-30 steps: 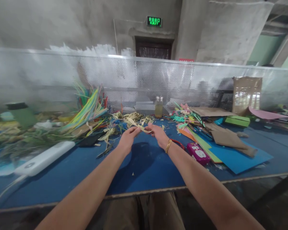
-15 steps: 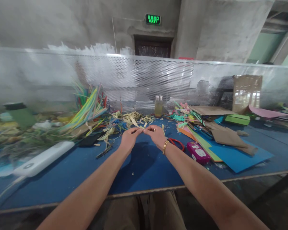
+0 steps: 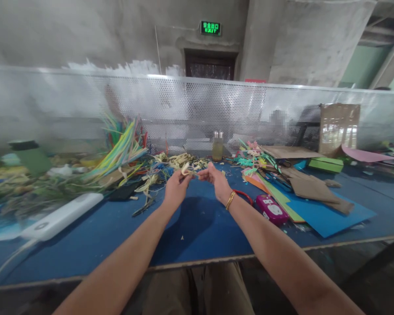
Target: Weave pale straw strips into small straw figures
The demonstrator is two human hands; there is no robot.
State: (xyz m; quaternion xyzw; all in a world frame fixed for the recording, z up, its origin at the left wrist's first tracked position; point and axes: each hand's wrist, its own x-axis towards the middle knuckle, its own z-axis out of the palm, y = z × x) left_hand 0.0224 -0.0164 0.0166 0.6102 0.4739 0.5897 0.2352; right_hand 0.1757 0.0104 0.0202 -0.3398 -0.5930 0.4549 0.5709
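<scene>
My left hand [image 3: 176, 186] pinches a pale yellow folded strip [image 3: 185, 168] above the blue table, its ends standing up past the fingertips. Whether the strip is paper or dried leaf I cannot tell. Just to the right, my right hand [image 3: 217, 183] has its fingers stretched toward the strip's end, with the thumb raised apart. It appears to hold nothing; any contact of its fingertips with the strip is too small to make out. Behind both hands lies a heap of similar pale yellow strips [image 3: 180, 160].
A white power strip [image 3: 64, 217] and colourful stems [image 3: 120, 151] lie left. On the right are red-handled scissors [image 3: 244, 195], partly hidden by my wrist, a purple box [image 3: 272, 209], blue card [image 3: 328, 218] and brown cardboard [image 3: 310, 186]. A bottle [image 3: 217, 146] stands before the perforated metal screen [image 3: 170, 100].
My right hand has let go of the strip, moved slightly right and spread its fingers. My left hand still pinches the strip, which now looks more bunched and upright.
</scene>
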